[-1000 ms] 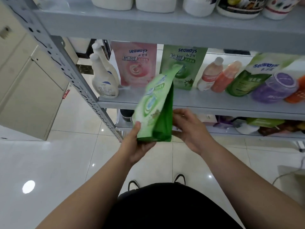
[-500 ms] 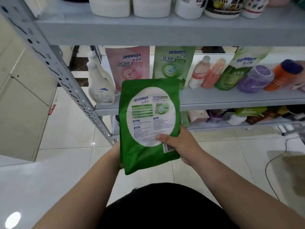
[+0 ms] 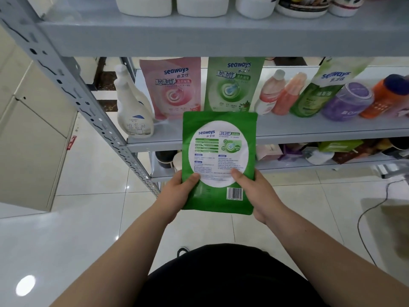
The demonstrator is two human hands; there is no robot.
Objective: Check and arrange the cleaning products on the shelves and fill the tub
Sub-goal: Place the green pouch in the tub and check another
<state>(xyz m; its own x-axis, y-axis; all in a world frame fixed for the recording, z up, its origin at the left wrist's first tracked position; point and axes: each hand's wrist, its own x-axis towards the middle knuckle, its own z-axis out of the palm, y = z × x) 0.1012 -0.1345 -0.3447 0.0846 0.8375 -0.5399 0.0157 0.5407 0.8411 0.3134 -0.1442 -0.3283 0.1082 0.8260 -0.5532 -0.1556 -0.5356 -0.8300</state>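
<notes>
I hold a green seaways pouch (image 3: 219,151) upright in front of the middle shelf (image 3: 309,129), its back label and barcode facing me. My left hand (image 3: 177,191) grips its lower left edge, thumb on the label. My right hand (image 3: 254,193) grips the lower right edge, thumb by the barcode. On the shelf behind stand a pink seaways pouch (image 3: 172,87) and a green seaways pouch (image 3: 232,85). No tub shows in view.
White spray bottles (image 3: 132,109) stand at the shelf's left end. Pink and orange bottles (image 3: 281,94), a green refill bag (image 3: 321,89) and a purple jar (image 3: 347,100) lean to the right. White containers (image 3: 199,5) fill the top shelf; clutter (image 3: 332,149) fills the bottom one. A slotted upright (image 3: 88,107) slants left.
The pouch was turned from edge-on to back label facing me and now stands straight. My left hand moved from behind the pouch to grip its lower left edge, thumb on the front.
</notes>
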